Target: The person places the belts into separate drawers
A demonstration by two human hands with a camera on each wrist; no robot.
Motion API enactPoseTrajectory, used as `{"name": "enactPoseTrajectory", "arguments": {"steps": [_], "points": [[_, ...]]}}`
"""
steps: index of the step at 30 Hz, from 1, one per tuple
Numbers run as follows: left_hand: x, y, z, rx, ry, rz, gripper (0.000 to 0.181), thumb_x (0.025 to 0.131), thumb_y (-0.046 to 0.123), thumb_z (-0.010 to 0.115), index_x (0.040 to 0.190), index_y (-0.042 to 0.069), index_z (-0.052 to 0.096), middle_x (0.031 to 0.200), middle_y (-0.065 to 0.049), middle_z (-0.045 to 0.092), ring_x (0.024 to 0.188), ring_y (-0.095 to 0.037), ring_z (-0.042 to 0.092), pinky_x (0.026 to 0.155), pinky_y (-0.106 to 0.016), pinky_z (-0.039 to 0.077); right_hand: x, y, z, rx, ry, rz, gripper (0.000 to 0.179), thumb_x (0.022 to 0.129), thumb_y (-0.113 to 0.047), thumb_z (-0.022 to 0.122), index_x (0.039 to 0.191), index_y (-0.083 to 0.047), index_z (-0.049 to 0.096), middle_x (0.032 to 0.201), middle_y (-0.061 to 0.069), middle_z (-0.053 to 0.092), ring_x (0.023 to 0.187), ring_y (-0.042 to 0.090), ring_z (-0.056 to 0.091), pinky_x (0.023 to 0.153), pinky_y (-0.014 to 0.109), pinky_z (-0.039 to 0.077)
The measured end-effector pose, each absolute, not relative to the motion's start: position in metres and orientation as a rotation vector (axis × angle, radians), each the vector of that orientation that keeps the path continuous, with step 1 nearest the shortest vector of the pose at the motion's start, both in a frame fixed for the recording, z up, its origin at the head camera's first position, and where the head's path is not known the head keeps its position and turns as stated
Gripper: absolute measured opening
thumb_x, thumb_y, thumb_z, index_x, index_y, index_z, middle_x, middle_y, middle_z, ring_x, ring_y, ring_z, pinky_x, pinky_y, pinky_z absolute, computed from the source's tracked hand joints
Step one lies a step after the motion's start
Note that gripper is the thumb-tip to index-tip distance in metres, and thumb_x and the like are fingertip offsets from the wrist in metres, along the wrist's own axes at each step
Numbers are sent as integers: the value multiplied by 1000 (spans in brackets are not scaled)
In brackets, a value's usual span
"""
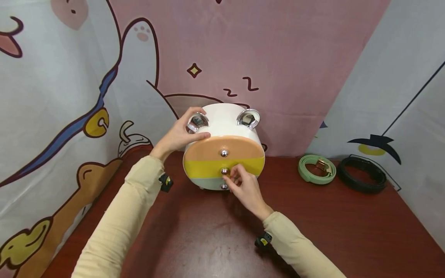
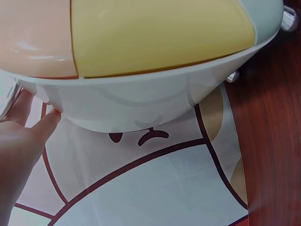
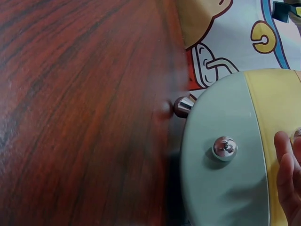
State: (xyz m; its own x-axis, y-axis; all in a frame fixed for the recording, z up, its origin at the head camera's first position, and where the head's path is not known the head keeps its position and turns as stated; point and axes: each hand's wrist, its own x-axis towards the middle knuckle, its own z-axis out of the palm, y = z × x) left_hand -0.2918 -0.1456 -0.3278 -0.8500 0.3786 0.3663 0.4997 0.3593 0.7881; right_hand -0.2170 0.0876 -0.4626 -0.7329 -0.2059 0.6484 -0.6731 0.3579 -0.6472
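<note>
A small oval drawer cabinet [image 1: 222, 119] stands on the table, white-bodied with two shiny silver ears on top. Its front has an orange drawer [image 1: 203, 148], a yellow drawer [image 1: 199, 168] and a pale green drawer [image 3: 221, 188], each with a round silver knob. My left hand [image 1: 179, 133] holds the cabinet's top left corner, thumb and fingers around the left silver ear [image 1: 198, 121]. At the yellow drawer my right hand [image 1: 248, 189] pinches the middle knob [image 1: 225, 171] between thumb and fingers. All three drawers sit flush with the front.
To the right on the brown table [image 1: 208, 239] lie a coiled light green belt [image 1: 306, 173] and a coiled black belt [image 1: 361, 187]. A cartoon-printed cloth [image 1: 278, 58] hangs close behind the cabinet. One silver foot [image 3: 183, 107] shows under the cabinet.
</note>
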Motion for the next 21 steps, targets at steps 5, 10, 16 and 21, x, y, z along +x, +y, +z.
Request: {"name": "enactPoseTrajectory", "arguments": {"steps": [5,10,16,21], "points": [[-292,-146,-328,-804,-2493,-1525,59,81,20,80,130,21,47,117,-7,54,98,-20,53,89,-46,40,-219,83,-466,693,-2221,1300,25,83,-14,78,85,-8,54,67,-4,57,54,6,56,49,22,46],[-292,-144,-328,-803,-2484,-1540,61,81,15,80,132,19,47,117,-8,55,98,-21,53,88,-43,41,-219,77,-466,574,-2254,1118,27,83,-25,78,80,-12,55,64,-7,57,54,4,54,50,25,44],[-287,-142,-323,-813,-2474,-1552,61,82,7,77,133,11,45,116,-15,55,98,-25,54,87,-43,42,-220,68,-462,440,-2256,862,36,80,-43,78,73,-15,55,59,-8,55,50,10,52,47,31,39],[-270,-138,-308,-810,-2495,-1542,58,83,5,75,132,4,43,115,-17,54,100,-27,53,87,-39,41,-223,63,-462,388,-2212,846,35,80,-39,77,67,-15,56,56,-8,54,46,13,51,45,32,38]]}}
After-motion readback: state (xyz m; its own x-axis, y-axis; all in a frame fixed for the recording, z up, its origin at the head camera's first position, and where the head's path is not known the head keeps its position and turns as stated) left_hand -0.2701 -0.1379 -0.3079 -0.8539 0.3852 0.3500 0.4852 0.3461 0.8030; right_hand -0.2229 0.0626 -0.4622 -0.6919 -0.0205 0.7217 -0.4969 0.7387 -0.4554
